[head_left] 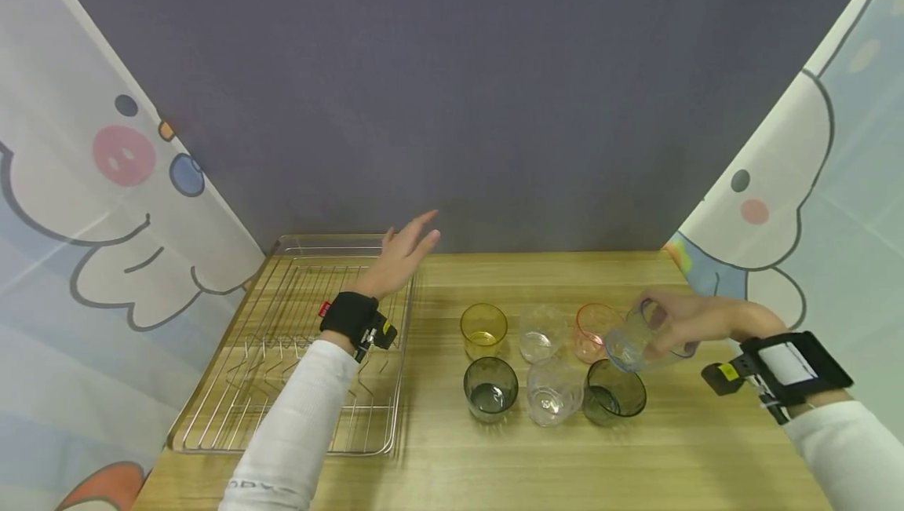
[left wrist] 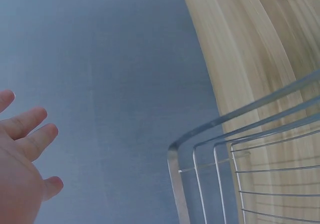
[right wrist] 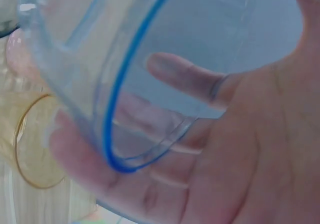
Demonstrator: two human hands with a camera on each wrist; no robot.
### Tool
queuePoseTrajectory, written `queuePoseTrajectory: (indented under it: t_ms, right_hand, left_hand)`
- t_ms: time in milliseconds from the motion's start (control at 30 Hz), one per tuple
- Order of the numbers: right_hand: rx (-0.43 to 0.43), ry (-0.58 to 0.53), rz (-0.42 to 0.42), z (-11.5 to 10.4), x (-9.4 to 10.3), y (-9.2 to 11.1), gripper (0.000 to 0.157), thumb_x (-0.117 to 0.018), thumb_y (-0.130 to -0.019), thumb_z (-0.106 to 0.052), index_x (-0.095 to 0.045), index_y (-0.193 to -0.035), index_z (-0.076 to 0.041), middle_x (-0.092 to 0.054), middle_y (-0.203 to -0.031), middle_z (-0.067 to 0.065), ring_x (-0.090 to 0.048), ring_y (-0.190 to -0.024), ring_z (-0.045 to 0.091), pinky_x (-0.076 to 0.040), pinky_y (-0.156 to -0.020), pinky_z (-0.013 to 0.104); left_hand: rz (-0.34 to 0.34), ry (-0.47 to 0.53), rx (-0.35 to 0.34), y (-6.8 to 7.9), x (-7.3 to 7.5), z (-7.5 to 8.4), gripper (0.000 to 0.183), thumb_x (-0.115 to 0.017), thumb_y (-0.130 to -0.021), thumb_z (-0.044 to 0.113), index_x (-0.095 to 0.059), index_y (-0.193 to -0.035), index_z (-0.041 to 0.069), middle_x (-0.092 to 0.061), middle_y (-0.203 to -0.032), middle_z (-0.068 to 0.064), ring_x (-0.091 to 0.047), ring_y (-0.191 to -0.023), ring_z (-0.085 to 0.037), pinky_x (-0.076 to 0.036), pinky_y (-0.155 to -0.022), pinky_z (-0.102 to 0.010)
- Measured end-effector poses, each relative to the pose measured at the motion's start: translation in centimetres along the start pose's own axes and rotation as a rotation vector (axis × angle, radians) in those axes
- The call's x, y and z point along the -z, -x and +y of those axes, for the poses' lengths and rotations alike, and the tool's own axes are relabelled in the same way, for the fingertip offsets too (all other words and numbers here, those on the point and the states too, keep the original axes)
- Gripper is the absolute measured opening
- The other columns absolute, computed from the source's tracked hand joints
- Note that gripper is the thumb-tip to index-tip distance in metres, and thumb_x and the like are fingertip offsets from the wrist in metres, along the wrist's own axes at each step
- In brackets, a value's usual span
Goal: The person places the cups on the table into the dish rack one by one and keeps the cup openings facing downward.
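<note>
My right hand (head_left: 695,319) holds a clear, blue-rimmed glass (head_left: 625,344) tilted on its side, over the right end of a group of glasses. In the right wrist view the fingers curve around this blue-rimmed glass (right wrist: 70,48). Close by are a pink-rimmed glass (head_left: 592,342) and a dark grey glass (head_left: 613,405). To their left stand two clear glasses, one behind (head_left: 540,338) and one in front (head_left: 554,401), then a yellow glass (head_left: 483,338) and another dark grey glass (head_left: 490,397). My left hand (head_left: 394,264) holds nothing, fingers spread, above the right side of a wire rack (head_left: 297,291).
The metal rack, with bent wire dividers (head_left: 282,358), covers the left part of the wooden table (head_left: 452,472). A grey panel (head_left: 452,103) rises behind the table's back edge. Cartoon-printed curtains hang at the left (head_left: 71,260) and right (head_left: 847,205).
</note>
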State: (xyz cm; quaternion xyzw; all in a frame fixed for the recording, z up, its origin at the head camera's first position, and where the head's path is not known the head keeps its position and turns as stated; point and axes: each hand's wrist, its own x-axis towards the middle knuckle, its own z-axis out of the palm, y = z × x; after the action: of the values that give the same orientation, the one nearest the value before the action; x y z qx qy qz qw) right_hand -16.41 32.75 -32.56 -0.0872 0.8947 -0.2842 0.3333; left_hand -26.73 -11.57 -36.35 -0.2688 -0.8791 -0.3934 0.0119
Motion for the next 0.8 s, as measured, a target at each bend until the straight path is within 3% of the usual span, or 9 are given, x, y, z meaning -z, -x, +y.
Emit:
queuePoseTrajectory:
  t_ms: [167,300,633,800]
  right_hand:
    - [0.068,-0.024,0.035,-0.6,-0.3,-0.7,0.075,-0.078,-0.078,-0.025,-0.036,-0.136,-0.003,-0.052,-0.124,0.027,-0.059,-0.083,0.022,-0.054,-0.061,0.034]
    - [0.110,-0.008,0.064,-1.0,-0.5,-1.3,0.073,-0.079,-0.078,-0.026,-0.039,-0.135,-0.004,-0.052,-0.127,0.029,-0.061,-0.092,0.024,-0.056,-0.064,0.035]
    - [0.154,0.012,0.126,-2.6,-0.7,-2.5,0.074,-0.079,-0.078,-0.032,-0.039,-0.136,-0.009,-0.049,-0.132,0.025,-0.059,-0.109,0.030,-0.054,-0.075,0.034]
    - [0.216,0.001,0.153,-3.2,-1.0,-3.2,0.074,-0.080,-0.078,-0.031,-0.039,-0.135,-0.008,-0.051,-0.130,0.023,-0.060,-0.107,0.029,-0.054,-0.078,0.033]
  left_hand:
    - [-0.009,-0.015,-0.020,-0.1,-0.4,0.7,0.090,-0.014,-0.095,0.076,-0.020,-0.158,0.014,-0.024,-0.164,-0.009,-0.025,-0.151,-0.031,0.010,-0.120,-0.061]
    - [-0.027,-0.019,-0.041,-0.2,-1.0,1.2,0.088,-0.014,-0.095,0.075,-0.020,-0.158,0.015,-0.024,-0.165,-0.007,-0.024,-0.152,-0.029,0.011,-0.121,-0.060]
    - [-0.067,-0.076,-0.111,-0.3,-3.2,3.2,0.090,-0.012,-0.092,0.080,-0.021,-0.158,0.021,-0.025,-0.164,-0.003,-0.022,-0.153,-0.023,0.010,-0.121,-0.060]
    - [-0.096,-0.107,-0.137,-0.1,-4.1,4.0,0.093,-0.008,-0.090,0.082,-0.019,-0.159,0.021,-0.022,-0.165,-0.002,-0.020,-0.154,-0.025,0.010,-0.121,-0.059]
